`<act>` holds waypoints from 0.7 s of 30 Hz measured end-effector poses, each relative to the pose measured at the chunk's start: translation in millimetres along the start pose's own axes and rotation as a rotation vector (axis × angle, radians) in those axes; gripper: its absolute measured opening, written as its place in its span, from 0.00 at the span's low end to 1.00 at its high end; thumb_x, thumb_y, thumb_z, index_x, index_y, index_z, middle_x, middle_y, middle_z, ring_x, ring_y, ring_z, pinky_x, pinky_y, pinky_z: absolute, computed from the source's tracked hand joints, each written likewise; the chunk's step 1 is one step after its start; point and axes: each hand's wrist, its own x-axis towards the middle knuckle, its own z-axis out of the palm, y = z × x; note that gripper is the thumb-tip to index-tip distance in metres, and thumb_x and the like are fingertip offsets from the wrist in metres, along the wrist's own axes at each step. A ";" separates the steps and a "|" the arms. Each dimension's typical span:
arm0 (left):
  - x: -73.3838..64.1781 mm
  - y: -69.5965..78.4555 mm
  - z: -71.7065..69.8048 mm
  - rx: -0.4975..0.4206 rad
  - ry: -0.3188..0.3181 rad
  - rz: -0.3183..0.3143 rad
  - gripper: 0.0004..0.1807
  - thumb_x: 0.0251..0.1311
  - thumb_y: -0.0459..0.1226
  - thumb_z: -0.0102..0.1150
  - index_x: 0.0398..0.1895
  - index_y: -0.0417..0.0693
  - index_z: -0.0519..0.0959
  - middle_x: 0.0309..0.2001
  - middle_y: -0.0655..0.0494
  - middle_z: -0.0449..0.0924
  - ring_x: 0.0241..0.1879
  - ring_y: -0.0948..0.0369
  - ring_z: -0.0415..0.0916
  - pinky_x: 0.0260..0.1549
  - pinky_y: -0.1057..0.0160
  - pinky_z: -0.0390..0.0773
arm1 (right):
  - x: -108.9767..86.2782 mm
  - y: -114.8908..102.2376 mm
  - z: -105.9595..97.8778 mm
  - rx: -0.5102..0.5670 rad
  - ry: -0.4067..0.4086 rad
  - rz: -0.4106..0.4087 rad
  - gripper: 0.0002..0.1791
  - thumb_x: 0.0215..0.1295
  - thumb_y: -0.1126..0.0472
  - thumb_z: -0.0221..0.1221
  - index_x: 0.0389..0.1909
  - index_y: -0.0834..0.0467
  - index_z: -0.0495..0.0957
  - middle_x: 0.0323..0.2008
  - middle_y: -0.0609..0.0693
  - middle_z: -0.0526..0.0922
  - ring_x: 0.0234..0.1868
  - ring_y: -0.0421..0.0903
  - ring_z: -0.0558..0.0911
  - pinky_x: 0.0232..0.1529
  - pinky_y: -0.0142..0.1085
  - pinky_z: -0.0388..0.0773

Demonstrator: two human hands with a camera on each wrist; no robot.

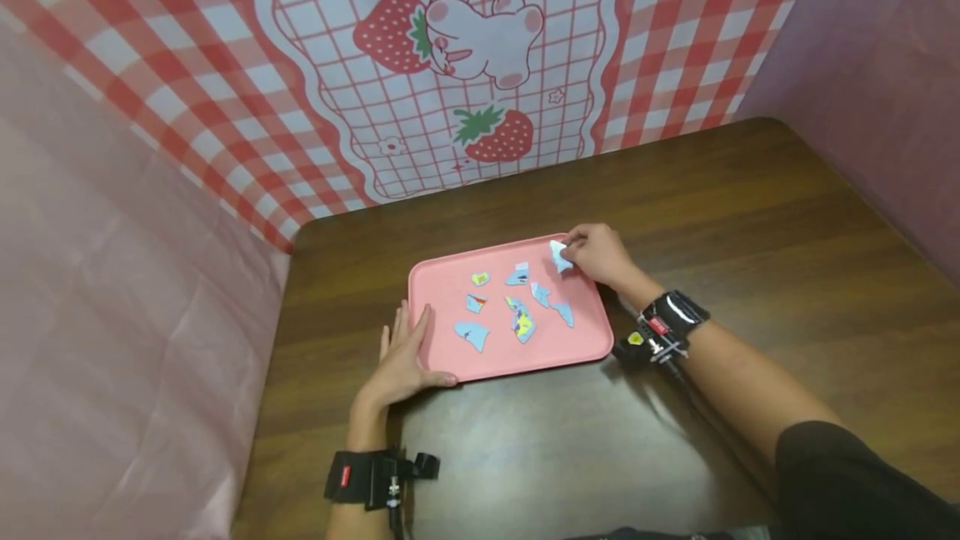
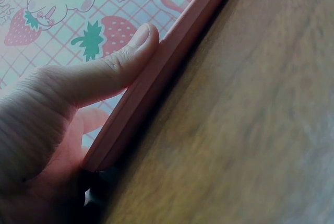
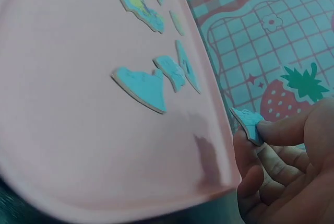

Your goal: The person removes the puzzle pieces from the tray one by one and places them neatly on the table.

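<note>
A pink tray (image 1: 540, 361) lies on the wooden table, with several flat, irregular puzzle pieces spread over it. Over the tray's far right corner, my right hand (image 1: 600, 255) pinches a light-blue puzzle piece (image 3: 247, 123) between thumb and fingers, raised above the surface. My left hand (image 1: 397, 367) rests at the near left corner, fingers spread along the left side and its thumb (image 2: 112, 75) on the near rim. Among the loose pieces are a blue-and-yellow one (image 1: 523, 323), a plain blue one (image 1: 472, 334) and a small yellow one (image 1: 480, 278).
Brown tabletop (image 1: 690, 215) surrounds the tray. A red-and-white checked cloth (image 1: 480, 182) printed with strawberries hangs behind the table's far edge. Pale pink fabric (image 1: 135, 273) hangs on the left. Each wrist wears a black strap (image 1: 360, 477) with a small camera.
</note>
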 end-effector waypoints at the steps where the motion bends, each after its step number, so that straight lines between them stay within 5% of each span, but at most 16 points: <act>1: 0.0 -0.2 0.1 0.001 -0.002 -0.001 0.71 0.40 0.59 0.80 0.82 0.48 0.44 0.79 0.37 0.23 0.78 0.44 0.21 0.71 0.37 0.24 | 0.1 -0.3 -1.2 0.001 0.007 0.003 0.12 0.64 0.63 0.64 0.44 0.67 0.84 0.36 0.59 0.87 0.38 0.51 0.83 0.38 0.38 0.76; 21: 0.9 -2.5 -0.2 0.011 -0.007 -0.001 0.71 0.40 0.60 0.79 0.82 0.47 0.44 0.79 0.38 0.22 0.78 0.45 0.20 0.71 0.38 0.25 | 5.0 12.9 -19.0 0.054 0.087 0.028 0.12 0.66 0.66 0.62 0.46 0.68 0.83 0.39 0.63 0.87 0.39 0.51 0.83 0.36 0.35 0.73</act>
